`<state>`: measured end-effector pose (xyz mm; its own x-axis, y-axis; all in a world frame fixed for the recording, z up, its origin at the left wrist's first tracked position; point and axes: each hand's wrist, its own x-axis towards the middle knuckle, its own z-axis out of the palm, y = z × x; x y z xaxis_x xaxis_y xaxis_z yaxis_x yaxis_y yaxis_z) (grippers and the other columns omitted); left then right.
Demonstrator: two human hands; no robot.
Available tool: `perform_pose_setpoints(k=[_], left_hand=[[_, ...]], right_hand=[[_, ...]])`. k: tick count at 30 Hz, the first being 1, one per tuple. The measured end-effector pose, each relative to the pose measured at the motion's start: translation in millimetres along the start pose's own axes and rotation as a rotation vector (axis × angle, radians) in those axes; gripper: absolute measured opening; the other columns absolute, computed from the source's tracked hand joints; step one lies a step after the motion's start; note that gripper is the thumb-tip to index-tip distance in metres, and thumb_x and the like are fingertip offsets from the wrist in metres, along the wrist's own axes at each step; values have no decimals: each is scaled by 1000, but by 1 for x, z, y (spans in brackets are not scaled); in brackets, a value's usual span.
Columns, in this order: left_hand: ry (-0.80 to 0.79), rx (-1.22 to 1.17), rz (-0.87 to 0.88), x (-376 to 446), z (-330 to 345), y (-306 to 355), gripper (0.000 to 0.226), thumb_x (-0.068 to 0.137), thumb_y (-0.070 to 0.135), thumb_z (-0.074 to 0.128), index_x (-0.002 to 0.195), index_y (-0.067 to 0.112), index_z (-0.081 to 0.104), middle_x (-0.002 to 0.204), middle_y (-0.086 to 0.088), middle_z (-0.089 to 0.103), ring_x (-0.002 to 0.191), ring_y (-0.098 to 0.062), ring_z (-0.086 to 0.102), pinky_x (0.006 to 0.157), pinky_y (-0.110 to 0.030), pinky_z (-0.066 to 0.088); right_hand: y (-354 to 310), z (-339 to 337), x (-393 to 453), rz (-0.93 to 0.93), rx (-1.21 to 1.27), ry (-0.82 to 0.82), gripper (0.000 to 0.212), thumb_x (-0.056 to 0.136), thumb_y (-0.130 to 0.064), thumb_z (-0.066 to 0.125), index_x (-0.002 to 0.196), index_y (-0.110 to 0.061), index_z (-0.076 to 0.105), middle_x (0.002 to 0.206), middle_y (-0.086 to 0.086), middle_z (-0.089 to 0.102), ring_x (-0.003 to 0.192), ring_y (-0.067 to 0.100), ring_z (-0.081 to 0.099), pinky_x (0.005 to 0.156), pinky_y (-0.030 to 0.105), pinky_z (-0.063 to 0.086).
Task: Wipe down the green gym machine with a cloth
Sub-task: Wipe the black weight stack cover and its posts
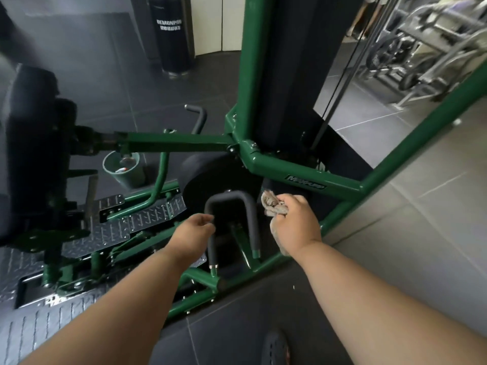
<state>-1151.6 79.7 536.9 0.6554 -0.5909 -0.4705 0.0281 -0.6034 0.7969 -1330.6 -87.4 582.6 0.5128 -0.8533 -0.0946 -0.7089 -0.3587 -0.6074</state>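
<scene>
Both forearms reach forward. The left hand (193, 230) curls loosely, empty, just beside the foam-padded U-handle (232, 206); the right hand (296, 222) grips a bunched grey cloth (271, 205) near that handle. Beyond — the green gym machine (290, 171) frame, a green cup (123, 167), a black punching bag (172, 32).

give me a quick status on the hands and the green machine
Right hand shut on cloth, beside padded U-handle. Left hand open, fingers at handle's left leg. Green frame just ahead, nothing in the way.
</scene>
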Motion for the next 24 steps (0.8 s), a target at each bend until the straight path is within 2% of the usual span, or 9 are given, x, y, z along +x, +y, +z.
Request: perform_pose_setpoints(k=[3,5,7,10,12,15,18,20,24], left_hand=[[22,13,-40,10,35,24,30,100,23,62,130,26,65,84,1,67,64,-13,61,58,-24,44],[41,25,-52,14,58,43,31,99,22,63,129,26,67,96,-8,73,75,-24,68,64,-26,46],[44,29,-58,18,76,62,25,95,25,66,118,31,69,105,-6,76,81,-20,70,75,-29,55],[66,12,-54,30,97,88,8,87,26,71,92,32,73,87,3,76,86,-19,70,94,-38,59],[76,12,-48,35,104,107,14,87,26,70,100,30,75,80,4,72,79,-19,66,85,-37,57],[82,41,-22,38,110,141,29,90,25,70,119,25,73,86,4,70,77,-15,63,76,-32,53],[28,113,31,45,121,176,26,97,21,68,122,28,69,94,3,73,86,-19,69,71,-27,51],[-13,142,74,53,128,197,27,96,24,69,122,29,69,95,1,75,88,-18,72,69,-26,54],[-89,267,199,74,139,241,26,98,25,67,123,30,69,80,4,70,57,-7,61,51,-18,46]], right_hand=[[36,-27,25,26,18,-5,45,88,-10,57,127,-30,66,134,-6,51,95,21,58,84,30,46],[56,-46,41,18,41,-28,43,92,-9,56,129,-29,65,136,-7,50,93,18,54,83,27,42],[71,-66,57,1,45,-44,43,96,-10,56,135,-27,62,141,-7,48,97,17,53,86,25,40],[88,-96,79,-30,6,-28,46,101,-20,57,147,-24,56,148,-4,47,118,22,58,95,28,43],[96,-116,92,-29,-1,-12,47,103,-24,56,150,-24,53,151,-2,47,127,24,56,102,33,44],[101,-144,103,-25,-1,1,47,106,-26,54,153,-24,50,152,-1,46,130,26,55,103,36,44],[106,-168,114,-4,9,26,46,107,-25,52,153,-23,49,150,1,47,127,27,56,94,31,42],[108,-182,121,3,11,29,46,106,-25,51,152,-23,50,148,2,48,126,28,57,97,32,45],[110,-210,129,1,-6,70,47,104,-25,54,150,-21,53,143,3,55,126,28,58,103,37,48]])
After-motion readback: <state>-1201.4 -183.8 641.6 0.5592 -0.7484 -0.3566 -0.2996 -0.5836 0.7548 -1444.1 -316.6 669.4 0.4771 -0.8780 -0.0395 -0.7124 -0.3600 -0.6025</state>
